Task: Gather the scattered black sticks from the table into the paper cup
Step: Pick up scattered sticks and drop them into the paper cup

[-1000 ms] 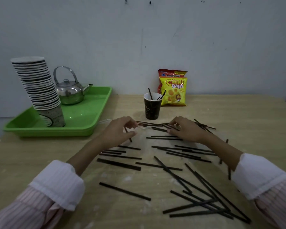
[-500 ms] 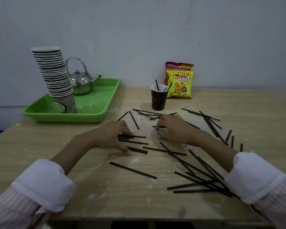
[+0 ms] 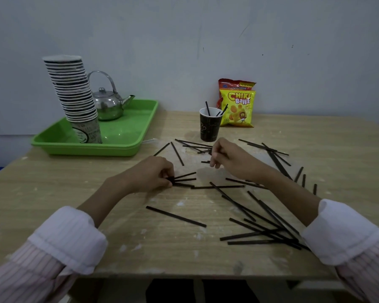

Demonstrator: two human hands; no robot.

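**Clerk:** Item one, largest?
**Checker:** Wooden table (image 3: pixel 74 193), filling the lower frame, its top scuffed with pale marks.
**Clerk:** Next?
**Checker:** Green tray (image 3: pixel 92 148), middle left. It carries a leaning stack of paper cups (image 3: pixel 72 95) and, behind that, a steel kettle (image 3: pixel 108 106).
**Clerk:** Against the wall?
**Checker:** Yellow snack packet (image 3: pixel 236 106), upright, centre right, with a red packet behind it.
**Clerk:** Hands?
**Checker:** Left hand (image 3: pixel 151 176), centre frame, pinching the gathered ends of a small fan of sticks (image 3: pixel 184 179) that lies on the table. Right hand (image 3: pixel 230 158), just right of centre, has its fingers curled down over the sticks in front of the cup. I cannot tell whether it holds one.
**Clerk:** Task items?
**Checker:** Dark paper cup (image 3: pixel 208 127), upright at centre, just left of the packet, with a few sticks standing in it. Loose black sticks (image 3: pixel 176 216) are scattered from the cup down to lower right, many of them crossing.
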